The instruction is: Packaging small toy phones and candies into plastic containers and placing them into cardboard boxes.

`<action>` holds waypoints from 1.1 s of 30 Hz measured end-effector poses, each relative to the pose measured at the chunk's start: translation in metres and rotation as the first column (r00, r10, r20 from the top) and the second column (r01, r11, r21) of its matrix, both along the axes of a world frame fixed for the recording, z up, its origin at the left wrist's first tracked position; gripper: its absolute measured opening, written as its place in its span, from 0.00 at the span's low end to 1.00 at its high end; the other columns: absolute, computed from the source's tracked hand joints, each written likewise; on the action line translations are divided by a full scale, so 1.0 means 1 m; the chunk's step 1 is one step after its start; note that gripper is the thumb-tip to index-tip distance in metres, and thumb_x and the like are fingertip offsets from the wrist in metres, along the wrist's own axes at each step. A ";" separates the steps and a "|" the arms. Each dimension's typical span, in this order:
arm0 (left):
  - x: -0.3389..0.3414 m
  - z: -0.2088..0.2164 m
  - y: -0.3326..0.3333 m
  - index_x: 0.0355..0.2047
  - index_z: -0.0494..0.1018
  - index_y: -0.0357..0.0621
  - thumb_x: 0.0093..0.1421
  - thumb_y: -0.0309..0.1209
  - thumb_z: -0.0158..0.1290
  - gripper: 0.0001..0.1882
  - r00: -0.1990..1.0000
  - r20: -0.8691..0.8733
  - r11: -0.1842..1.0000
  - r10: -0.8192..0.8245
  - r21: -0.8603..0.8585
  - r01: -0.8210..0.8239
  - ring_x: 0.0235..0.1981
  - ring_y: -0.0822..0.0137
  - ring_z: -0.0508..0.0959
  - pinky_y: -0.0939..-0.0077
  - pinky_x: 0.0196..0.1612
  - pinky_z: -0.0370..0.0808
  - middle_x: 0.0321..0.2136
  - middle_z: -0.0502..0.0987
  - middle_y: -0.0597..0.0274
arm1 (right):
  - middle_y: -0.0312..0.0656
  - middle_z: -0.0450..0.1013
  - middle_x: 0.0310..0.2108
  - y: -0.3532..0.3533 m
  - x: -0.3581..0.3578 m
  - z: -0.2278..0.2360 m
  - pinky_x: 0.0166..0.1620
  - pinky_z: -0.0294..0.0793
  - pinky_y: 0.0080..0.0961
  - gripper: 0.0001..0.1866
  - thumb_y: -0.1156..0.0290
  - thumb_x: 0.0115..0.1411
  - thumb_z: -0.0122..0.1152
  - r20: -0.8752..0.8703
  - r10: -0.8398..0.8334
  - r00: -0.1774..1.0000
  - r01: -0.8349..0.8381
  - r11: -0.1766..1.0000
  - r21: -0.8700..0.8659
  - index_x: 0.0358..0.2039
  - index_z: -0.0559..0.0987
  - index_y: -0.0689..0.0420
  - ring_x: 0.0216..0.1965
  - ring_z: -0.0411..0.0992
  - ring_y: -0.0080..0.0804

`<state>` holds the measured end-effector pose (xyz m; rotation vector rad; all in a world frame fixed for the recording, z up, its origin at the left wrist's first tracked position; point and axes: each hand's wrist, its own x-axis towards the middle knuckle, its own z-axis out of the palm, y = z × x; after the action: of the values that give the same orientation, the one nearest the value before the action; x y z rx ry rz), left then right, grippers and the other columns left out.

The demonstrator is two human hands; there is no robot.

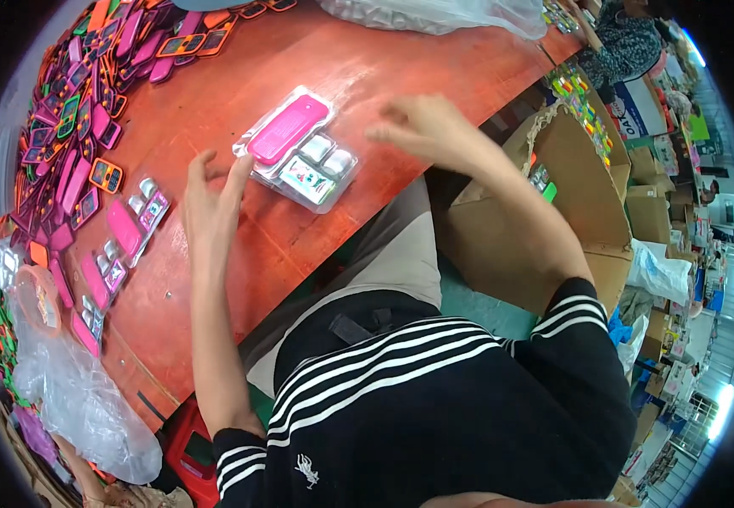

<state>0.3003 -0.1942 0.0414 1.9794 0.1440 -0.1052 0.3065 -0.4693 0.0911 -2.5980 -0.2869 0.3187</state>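
A clear plastic blister pack (346, 176) lies on the red table in front of me. Inside it sit a pink toy phone (289, 129), two white rounded pieces (317, 148) and a small printed piece (307, 179). Beside the pack's left end is my left hand (213, 196), its fingers apart and its thumb close to the pack's edge; whether it touches cannot be told. My right hand (426, 129) hovers to the right of the pack, clear of it. Its fingers are loosely stretched, slightly blurred, and hold nothing.
Several pink sets with white pieces (125, 230) line the table's left side. A heap of pink and orange toy phones (70, 127) covers the far left. Plastic bags (87, 415) lie near left and far back. An open cardboard box (502, 245) stands right of the table.
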 end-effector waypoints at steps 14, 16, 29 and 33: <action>-0.062 0.001 -0.051 0.54 0.56 0.36 0.58 0.43 0.53 0.31 0.892 -0.409 0.710 -0.192 -0.686 -0.162 0.42 0.56 0.75 0.68 0.42 0.76 0.46 0.67 0.46 | 0.52 0.69 0.49 0.071 0.131 -0.032 0.52 0.66 0.32 0.47 0.47 0.36 0.72 -0.368 0.565 0.739 -0.564 0.817 0.120 0.52 0.68 0.65 0.49 0.68 0.42; -0.055 -0.004 -0.053 0.53 0.57 0.39 0.58 0.36 0.53 0.26 0.886 -0.406 0.667 -0.224 -0.727 -0.164 0.41 0.60 0.75 0.68 0.40 0.77 0.44 0.69 0.51 | 0.50 0.73 0.44 0.052 0.127 -0.048 0.48 0.69 0.32 0.45 0.42 0.35 0.69 -0.308 0.627 0.716 -0.655 0.756 0.016 0.48 0.72 0.64 0.45 0.71 0.40; -0.028 0.030 -0.065 0.55 0.58 0.39 0.58 0.36 0.49 0.27 0.797 -0.293 0.718 -0.528 -0.655 0.235 0.37 0.63 0.76 0.73 0.30 0.78 0.45 0.71 0.51 | 0.48 0.75 0.33 -0.038 -0.030 -0.035 0.37 0.73 0.26 0.39 0.44 0.39 0.70 -0.370 0.026 0.929 0.241 0.716 0.655 0.37 0.76 0.69 0.35 0.74 0.35; -0.030 0.037 -0.136 0.59 0.53 0.40 0.58 0.46 0.50 0.35 0.683 -0.205 0.606 -0.701 -0.676 0.420 0.35 0.60 0.77 0.75 0.27 0.79 0.42 0.70 0.52 | 0.42 0.75 0.33 -0.116 -0.096 -0.010 0.36 0.72 0.23 0.33 0.52 0.44 0.70 -0.468 -0.143 0.872 0.455 0.591 0.666 0.44 0.73 0.64 0.34 0.73 0.27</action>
<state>0.2707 -0.3306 0.0780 1.2626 -0.2331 -0.9520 0.2106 -0.5850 0.0807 -1.6393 0.1570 0.4358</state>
